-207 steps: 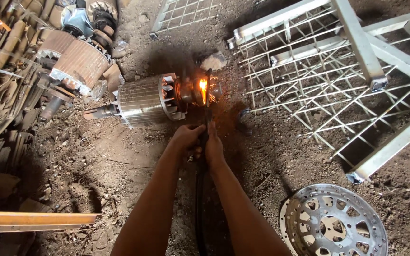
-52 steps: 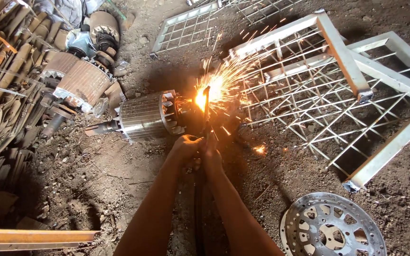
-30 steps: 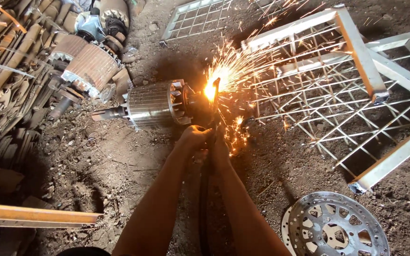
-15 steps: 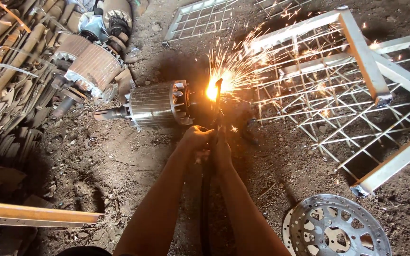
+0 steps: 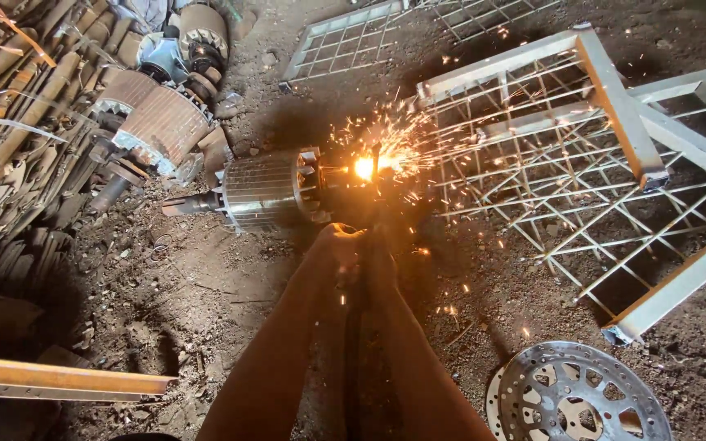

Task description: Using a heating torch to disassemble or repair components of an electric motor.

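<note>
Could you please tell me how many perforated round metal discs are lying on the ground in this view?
1: the perforated disc lies on the dirt at bottom right, partly cut off by the frame edge, just below the corner of the white grid frame. Others may lie outside view.

Two hands, left hand (image 5: 338, 245) and right hand (image 5: 382, 257), at centre. One motor rotor (image 5: 265, 189) at eleven o'clock. One perforated disc (image 5: 578, 396) at five o'clock. Two grid frames (image 5: 582, 155) between one and three o'clock. One flat mesh panel (image 5: 345, 41) at twelve.

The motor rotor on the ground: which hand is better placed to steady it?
Probably left. The left hand grips the torch on the side nearest the rotor; the right hand sits farther from it.
</note>
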